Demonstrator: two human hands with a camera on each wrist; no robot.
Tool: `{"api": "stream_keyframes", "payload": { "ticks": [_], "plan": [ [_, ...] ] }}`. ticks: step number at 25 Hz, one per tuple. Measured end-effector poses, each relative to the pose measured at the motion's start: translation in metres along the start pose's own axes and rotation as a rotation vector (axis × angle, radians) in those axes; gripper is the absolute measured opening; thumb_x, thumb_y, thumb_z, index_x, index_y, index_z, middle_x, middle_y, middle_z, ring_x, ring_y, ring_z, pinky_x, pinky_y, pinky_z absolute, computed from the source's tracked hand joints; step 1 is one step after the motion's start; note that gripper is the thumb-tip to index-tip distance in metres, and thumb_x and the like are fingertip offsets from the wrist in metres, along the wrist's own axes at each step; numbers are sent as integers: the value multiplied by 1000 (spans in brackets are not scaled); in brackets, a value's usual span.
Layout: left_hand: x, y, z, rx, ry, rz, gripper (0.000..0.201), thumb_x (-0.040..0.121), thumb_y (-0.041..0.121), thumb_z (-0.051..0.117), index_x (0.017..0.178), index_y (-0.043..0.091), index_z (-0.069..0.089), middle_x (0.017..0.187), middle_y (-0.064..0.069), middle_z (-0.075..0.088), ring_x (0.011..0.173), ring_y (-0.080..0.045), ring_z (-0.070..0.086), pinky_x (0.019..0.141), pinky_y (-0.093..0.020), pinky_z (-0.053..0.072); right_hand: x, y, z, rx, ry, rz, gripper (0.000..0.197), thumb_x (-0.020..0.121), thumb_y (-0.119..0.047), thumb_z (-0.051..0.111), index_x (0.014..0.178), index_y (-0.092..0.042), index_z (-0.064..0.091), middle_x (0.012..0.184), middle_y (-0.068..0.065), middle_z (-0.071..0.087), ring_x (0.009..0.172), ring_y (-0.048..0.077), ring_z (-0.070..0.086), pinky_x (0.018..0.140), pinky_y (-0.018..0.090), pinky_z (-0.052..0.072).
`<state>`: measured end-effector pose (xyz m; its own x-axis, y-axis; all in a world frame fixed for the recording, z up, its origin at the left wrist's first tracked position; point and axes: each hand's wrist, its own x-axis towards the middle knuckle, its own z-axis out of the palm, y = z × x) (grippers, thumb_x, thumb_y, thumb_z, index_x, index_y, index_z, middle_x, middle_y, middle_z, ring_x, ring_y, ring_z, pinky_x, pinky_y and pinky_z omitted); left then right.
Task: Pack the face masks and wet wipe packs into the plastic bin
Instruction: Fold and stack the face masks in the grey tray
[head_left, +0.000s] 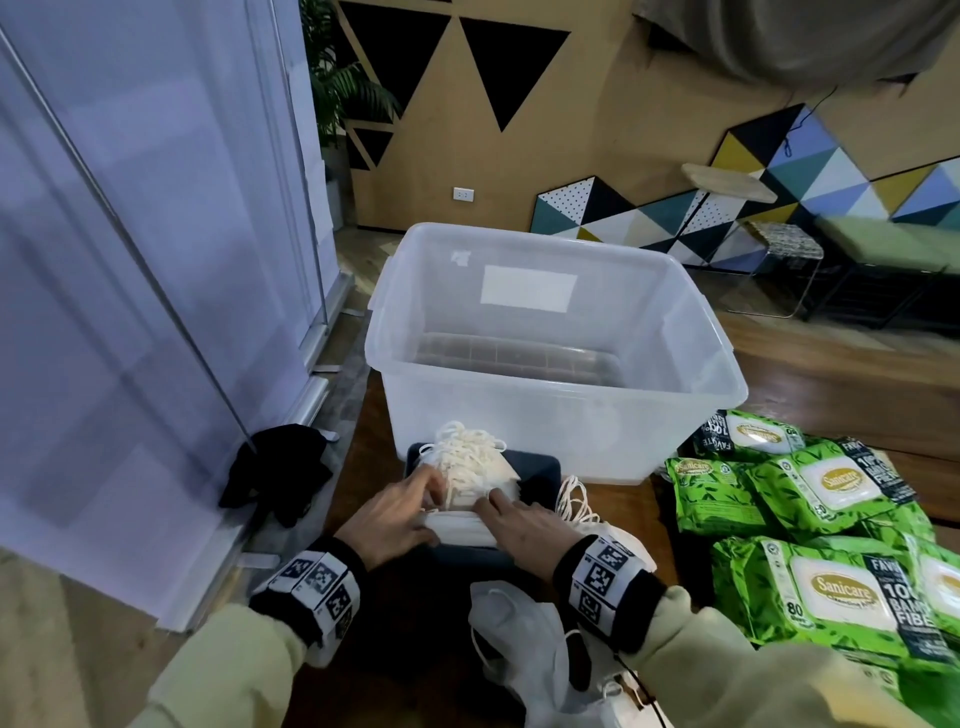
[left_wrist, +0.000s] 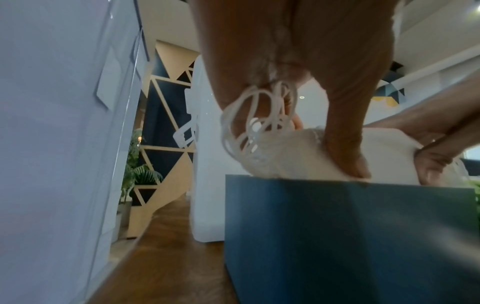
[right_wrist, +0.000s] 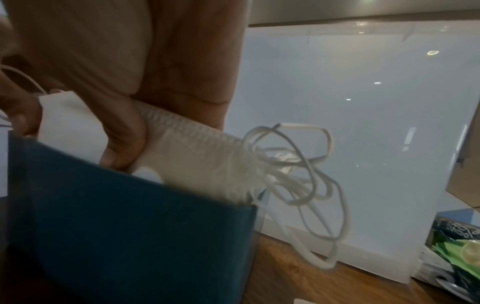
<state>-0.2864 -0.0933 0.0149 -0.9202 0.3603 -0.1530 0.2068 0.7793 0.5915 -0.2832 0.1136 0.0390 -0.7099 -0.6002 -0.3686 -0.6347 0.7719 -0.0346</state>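
Note:
A stack of white face masks (head_left: 470, 512) with tangled ear loops sits in a dark blue box (head_left: 537, 475) just in front of the clear plastic bin (head_left: 561, 431). My left hand (head_left: 402, 512) grips the stack's left end, thumb on its near edge, and my right hand (head_left: 511, 522) grips the right end. The left wrist view shows the left thumb (left_wrist: 348, 156) on the mask stack (left_wrist: 285, 156) above the blue box (left_wrist: 337, 226). In the right wrist view, fingers (right_wrist: 122, 131) curl round the mask stack (right_wrist: 187, 148). Green wet wipe packs (head_left: 831, 587) lie at the right.
The bin stands open on a wooden table (head_left: 831, 374); only a dark ribbed bottom shows inside. A crumpled clear plastic bag (head_left: 524, 639) lies near my right wrist. A black glove (head_left: 280, 467) lies by the white glass partition (head_left: 130, 260) at the left.

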Motion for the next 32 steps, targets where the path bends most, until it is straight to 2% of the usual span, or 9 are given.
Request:
{"api": "stream_keyframes", "payload": {
  "ticks": [2, 4, 7, 11, 14, 19, 22, 26, 32],
  "plan": [
    [-5, -2, 6, 50, 36, 53, 42, 75, 18, 72, 108, 17, 47, 109, -1, 61, 104, -16, 58, 86, -19, 41, 0, -1, 3, -1, -7, -3, 46, 90, -6, 17, 134, -4, 30, 128, 18, 37, 105, 39, 53, 82, 49, 42],
    [-4, -3, 10, 58, 41, 104, 33, 75, 14, 70, 105, 13, 55, 105, 0, 62, 100, -17, 58, 83, -13, 38, -1, 3, 1, 40, -62, -4, 46, 89, -1, 31, 135, -3, 29, 129, 18, 37, 109, 39, 50, 85, 48, 40],
    [-2, -1, 2, -35, 0, 82, 31, 73, 8, 73, 103, 10, 62, 101, 10, 59, 97, 2, 52, 79, -2, 35, -6, 13, 0, 189, -31, -15, 45, 89, 0, 44, 132, -4, 33, 128, 16, 46, 115, 34, 47, 92, 42, 37],
    [-4, 5, -7, 117, -50, 76, 34, 84, 14, 61, 118, 18, 63, 119, 0, 63, 113, -11, 56, 94, -16, 38, -20, 27, 8, 450, 147, -10, 38, 87, -4, 53, 123, -7, 43, 125, 10, 51, 110, 25, 52, 91, 27, 38],
    [-5, 6, -5, 147, -59, 36, 37, 86, 12, 61, 122, 18, 62, 126, 0, 61, 119, -14, 54, 101, -22, 38, -20, 36, 10, 464, 150, 102, 30, 86, -10, 57, 115, -10, 51, 123, 4, 55, 110, 24, 54, 89, 32, 43],
    [-5, 7, 6, 134, -4, -102, 24, 85, 22, 65, 109, 23, 67, 121, 6, 59, 113, -13, 57, 93, -25, 44, -12, 30, 21, 358, 92, 162, 25, 87, -12, 55, 111, -15, 50, 124, 2, 55, 109, 29, 54, 85, 38, 45],
    [-4, 16, 6, 362, -20, -89, 27, 88, 18, 56, 113, 27, 63, 123, 8, 57, 120, -14, 47, 99, -27, 35, -12, 36, 18, 309, 51, 123, 30, 87, -15, 58, 115, -16, 48, 126, 3, 53, 111, 29, 54, 86, 40, 47],
    [-2, 16, -3, 566, -65, -120, 33, 92, 20, 47, 120, 31, 61, 122, 2, 58, 120, -17, 44, 101, -28, 27, -13, 49, 14, 328, 3, 161, 34, 83, -19, 64, 115, -16, 52, 126, 3, 54, 115, 24, 52, 91, 36, 45],
    [-3, 27, 0, 654, -74, -188, 31, 96, 25, 41, 116, 25, 65, 123, -4, 47, 116, -26, 43, 101, -23, 29, -10, 47, 15, 333, 42, 191, 17, 86, -11, 59, 102, -15, 61, 111, 3, 65, 106, 22, 58, 81, 30, 44]
  ]
}}
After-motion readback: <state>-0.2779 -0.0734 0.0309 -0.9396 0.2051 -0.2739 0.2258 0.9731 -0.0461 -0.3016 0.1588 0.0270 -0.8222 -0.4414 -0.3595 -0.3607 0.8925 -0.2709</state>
